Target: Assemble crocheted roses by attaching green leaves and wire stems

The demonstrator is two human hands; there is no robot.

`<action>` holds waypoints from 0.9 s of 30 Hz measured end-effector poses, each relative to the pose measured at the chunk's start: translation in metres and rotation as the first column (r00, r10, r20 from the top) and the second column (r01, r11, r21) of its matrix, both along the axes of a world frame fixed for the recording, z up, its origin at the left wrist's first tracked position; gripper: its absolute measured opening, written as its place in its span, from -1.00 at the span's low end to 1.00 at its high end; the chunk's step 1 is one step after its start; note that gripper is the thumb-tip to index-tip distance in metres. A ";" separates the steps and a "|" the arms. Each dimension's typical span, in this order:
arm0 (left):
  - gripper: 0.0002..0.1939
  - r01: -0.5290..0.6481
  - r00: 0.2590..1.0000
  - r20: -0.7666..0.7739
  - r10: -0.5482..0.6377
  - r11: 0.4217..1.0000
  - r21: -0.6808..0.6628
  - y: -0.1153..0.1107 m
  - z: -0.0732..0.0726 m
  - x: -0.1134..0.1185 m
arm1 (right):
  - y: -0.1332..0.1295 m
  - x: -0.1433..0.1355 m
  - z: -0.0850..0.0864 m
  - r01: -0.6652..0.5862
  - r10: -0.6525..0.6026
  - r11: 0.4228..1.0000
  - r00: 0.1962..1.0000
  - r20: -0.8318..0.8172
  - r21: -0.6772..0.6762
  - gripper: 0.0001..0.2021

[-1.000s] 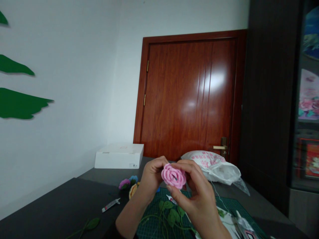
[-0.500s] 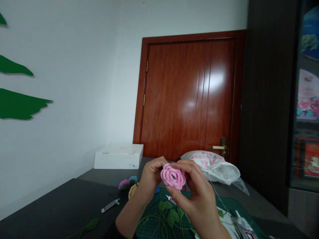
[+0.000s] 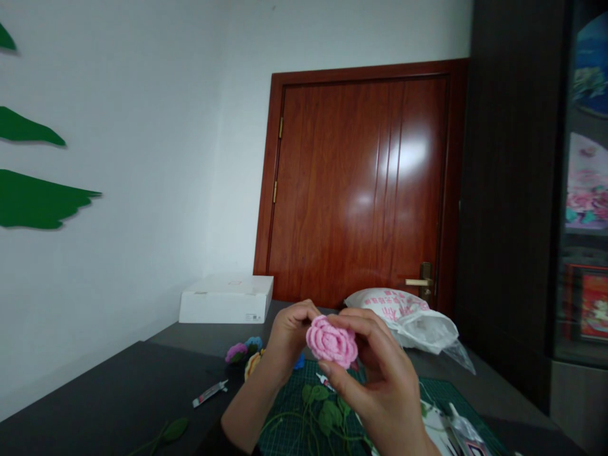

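A pink crocheted flower [image 3: 331,342] with layered petals is held up in front of me, its face turned toward the camera. My right hand [image 3: 375,361] grips its right side, thumb below and fingers above. Closed at the flower's left back edge is my left hand [image 3: 291,339], its fingertips partly hidden behind the petals. Below the hands, green crocheted leaves on stems [image 3: 327,415] lie on a green cutting mat [image 3: 280,437]. A small glue tube [image 3: 325,380] shows between the forearms.
Purple, blue and yellow crocheted flowers [image 3: 236,352] lie left of my hands, near another tube [image 3: 209,393] and a leaf [image 3: 175,430]. A white box [image 3: 223,304] and a white plastic bag [image 3: 394,310] stand at the back. A larger tube [image 3: 468,430] lies at the right.
The pink flower has shifted slightly right and down, and the small dark gap at its centre has closed up. Both hands keep hold of it.
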State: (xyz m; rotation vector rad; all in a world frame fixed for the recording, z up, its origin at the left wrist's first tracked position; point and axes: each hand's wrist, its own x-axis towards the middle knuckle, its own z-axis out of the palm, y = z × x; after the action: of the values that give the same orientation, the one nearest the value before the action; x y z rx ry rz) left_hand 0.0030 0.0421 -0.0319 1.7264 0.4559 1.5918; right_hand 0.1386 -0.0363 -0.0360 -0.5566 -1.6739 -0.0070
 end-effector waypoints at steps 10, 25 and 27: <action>-0.77 0.031 0.999 -0.013 -0.032 0.998 -0.056 0.007 -0.004 -0.001 | 0.023 0.005 -0.005 -0.169 0.162 0.985 0.978 -0.136 -0.045 -0.11; -0.69 0.198 0.979 -0.013 -0.203 0.964 -0.179 0.019 -0.021 0.014 | 0.033 0.011 -0.004 -0.090 0.062 0.974 0.988 -0.139 -0.206 -0.76; -0.72 0.187 0.982 0.013 -0.188 0.965 -0.186 0.020 -0.021 0.013 | 0.034 0.010 -0.007 -0.086 0.048 0.962 0.987 -0.150 -0.258 -0.77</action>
State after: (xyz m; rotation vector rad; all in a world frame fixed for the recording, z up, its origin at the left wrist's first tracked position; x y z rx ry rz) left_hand 0.0164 0.0624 -0.0531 1.5828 0.4169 1.3661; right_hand 0.1488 -0.0020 -0.0434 -0.6835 -1.5618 0.3030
